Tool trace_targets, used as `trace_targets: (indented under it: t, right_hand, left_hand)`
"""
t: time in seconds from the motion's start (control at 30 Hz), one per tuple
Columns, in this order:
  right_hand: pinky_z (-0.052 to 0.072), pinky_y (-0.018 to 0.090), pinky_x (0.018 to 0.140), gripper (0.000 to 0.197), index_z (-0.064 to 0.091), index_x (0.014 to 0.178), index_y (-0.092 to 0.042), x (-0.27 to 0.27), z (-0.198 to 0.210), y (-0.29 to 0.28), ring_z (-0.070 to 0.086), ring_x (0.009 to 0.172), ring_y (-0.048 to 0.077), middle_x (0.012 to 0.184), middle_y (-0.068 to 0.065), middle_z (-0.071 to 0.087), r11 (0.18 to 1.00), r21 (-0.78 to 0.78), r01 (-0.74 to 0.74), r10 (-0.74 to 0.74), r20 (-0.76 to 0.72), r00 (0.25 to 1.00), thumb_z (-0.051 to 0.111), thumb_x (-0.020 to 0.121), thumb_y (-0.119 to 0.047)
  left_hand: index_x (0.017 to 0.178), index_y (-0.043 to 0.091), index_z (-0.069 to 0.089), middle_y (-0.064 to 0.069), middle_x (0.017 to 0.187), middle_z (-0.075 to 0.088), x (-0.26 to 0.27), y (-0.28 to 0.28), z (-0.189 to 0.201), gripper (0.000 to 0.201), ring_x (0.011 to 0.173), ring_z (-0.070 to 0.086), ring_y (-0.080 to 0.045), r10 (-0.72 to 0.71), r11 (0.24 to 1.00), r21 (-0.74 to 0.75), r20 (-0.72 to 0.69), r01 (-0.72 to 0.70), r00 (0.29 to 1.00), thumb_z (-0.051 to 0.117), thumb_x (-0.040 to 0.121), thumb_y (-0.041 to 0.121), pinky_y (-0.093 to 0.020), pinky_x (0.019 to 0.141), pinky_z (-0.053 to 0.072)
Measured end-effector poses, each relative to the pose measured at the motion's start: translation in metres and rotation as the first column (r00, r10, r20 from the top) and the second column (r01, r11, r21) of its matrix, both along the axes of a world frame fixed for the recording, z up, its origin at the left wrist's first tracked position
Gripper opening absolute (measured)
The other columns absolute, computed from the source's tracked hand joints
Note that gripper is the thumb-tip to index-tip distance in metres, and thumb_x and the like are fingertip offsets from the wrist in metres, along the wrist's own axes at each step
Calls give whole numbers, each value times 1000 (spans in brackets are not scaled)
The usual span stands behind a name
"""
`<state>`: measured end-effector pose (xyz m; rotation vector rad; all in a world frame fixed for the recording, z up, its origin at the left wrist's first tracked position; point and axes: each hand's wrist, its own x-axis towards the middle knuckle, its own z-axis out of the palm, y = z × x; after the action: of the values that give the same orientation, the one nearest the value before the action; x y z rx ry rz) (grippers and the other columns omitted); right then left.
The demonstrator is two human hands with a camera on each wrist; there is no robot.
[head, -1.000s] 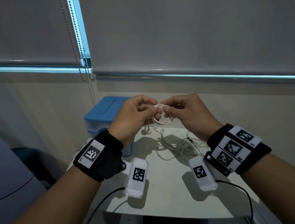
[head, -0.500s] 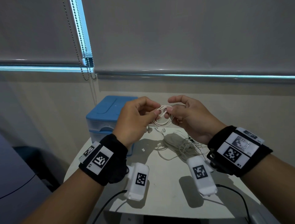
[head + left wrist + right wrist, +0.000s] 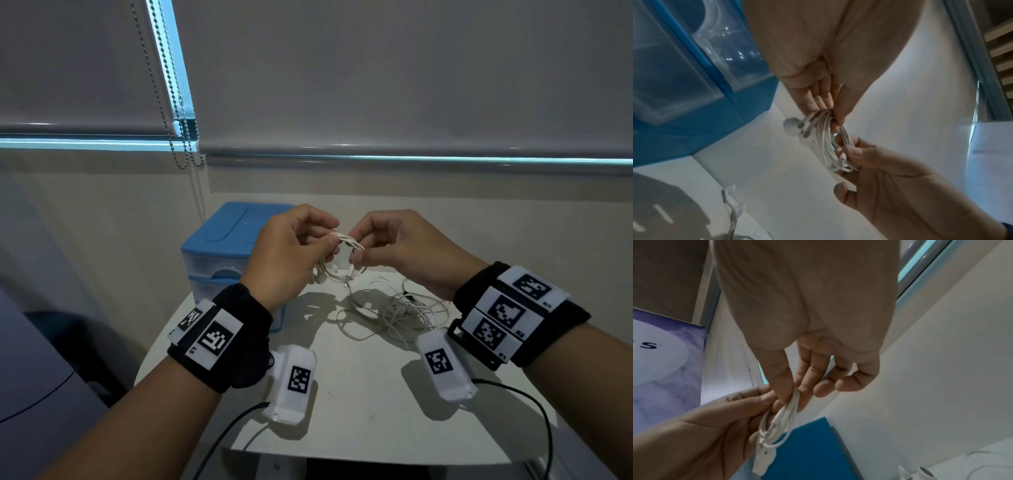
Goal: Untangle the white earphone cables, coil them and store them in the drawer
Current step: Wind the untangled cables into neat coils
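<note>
Above the tabletop (image 3: 359, 404), near the blue drawer unit (image 3: 226, 253) at its far left corner, the left hand (image 3: 287, 253) and right hand (image 3: 404, 246) each pinch the coiled earphone (image 3: 342, 257) in their fingers. Best keep the loops pinched while tucking the loose end. A tangled pile (image 3: 390, 315) waits near the right edge.

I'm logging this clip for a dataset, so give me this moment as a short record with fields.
left hand: pinches one side of the coiled earphone cable
right hand: pinches the coil's other side
coil position: held above the table, not touching it
tangled cables: loose pile on the table, under the right hand
drawer unit: blue, back left on the table, drawers closed
</note>
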<state>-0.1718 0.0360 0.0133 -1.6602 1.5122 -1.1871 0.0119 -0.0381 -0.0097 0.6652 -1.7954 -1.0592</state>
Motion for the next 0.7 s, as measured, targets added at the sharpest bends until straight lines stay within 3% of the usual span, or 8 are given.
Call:
trace_targets:
  t: [0.07, 0.1, 0.23, 0.33, 0.4, 0.53, 0.63, 0.7]
  right_hand:
    - [52, 17, 71, 7, 74, 93, -3, 0, -1, 0, 69, 77, 15, 86, 17, 76, 1000, -7, 21, -21, -14, 1000, 76, 87, -4]
    - [48, 13, 67, 5, 75, 92, -6, 1, -2, 0, 66, 77, 12, 87, 15, 76, 999, -4, 32, -32, -28, 999, 76, 89, -9]
    - [45, 24, 67, 4, 77, 94, -17, 0, -8, -5, 63, 77, 10, 88, 13, 75, 998, -5, 56, -56, -59, 997, 74, 92, -18]
    - [46, 24, 63, 9, 76, 98, -13, 2, -12, -11, 64, 71, 11, 81, 14, 73, 999, -13, 47, -47, -53, 997, 75, 90, -9]
    - [47, 25, 61, 13, 74, 101, -10, 4, -14, -14, 64, 69, 12, 75, 8, 72, 1000, 5, 28, -27, -53, 998, 74, 89, -5]
    - [49, 25, 61, 20, 71, 108, -11, 5, -21, -20, 65, 67, 12, 75, 8, 74, 997, 73, 14, -9, -73, 997, 75, 89, -5]
    - [50, 27, 64, 21, 70, 110, -12, 2, -28, -23, 66, 71, 15, 76, 7, 75, 990, 135, 41, -37, -35, 999, 74, 90, -5]
    - [51, 26, 62, 20, 70, 108, -10, 1, -35, -26, 65, 71, 17, 78, 11, 75, 984, 161, 72, -68, -28, 997, 74, 89, -3]
  left_hand:
    - [103, 5, 73, -14, 86, 76, 1, -1, 1, 12, 81, 74, -33, 2, 1000, -23, 26, -1, 1000, 71, 92, 1, -47, 80, 63]
    - [101, 5, 73, -13, 85, 76, 1, -1, 1, 11, 80, 73, -33, 1, 999, -35, 41, 0, 999, 72, 92, 1, -46, 78, 63]
    - [99, 5, 75, -13, 84, 76, 2, 1, 0, 9, 79, 71, -33, -6, 999, -53, 89, 11, 996, 71, 92, 2, -45, 74, 61]
    - [99, 5, 74, -14, 84, 76, 1, 2, -4, 9, 79, 71, -33, 7, 999, -43, 107, -2, 994, 70, 93, 1, -47, 71, 60]
    - [99, 6, 73, -14, 83, 75, 0, 0, -10, 9, 77, 73, -31, 24, 999, -34, 110, -21, 994, 69, 93, 0, -47, 71, 62]
    - [92, 10, 71, -8, 85, 74, -4, -1, -26, 14, 78, 74, -22, 58, 998, -8, 135, -58, 989, 64, 96, -1, -47, 74, 62]
    - [93, 13, 72, -3, 91, 74, -7, 3, -36, 21, 82, 73, -14, 75, 996, 22, 202, -81, 977, 56, 99, 0, -35, 70, 58]
    - [101, 16, 73, -2, 98, 73, -7, 3, -41, 22, 85, 72, -16, 63, 996, 44, 264, -78, 962, 55, 99, 3, -29, 66, 53]
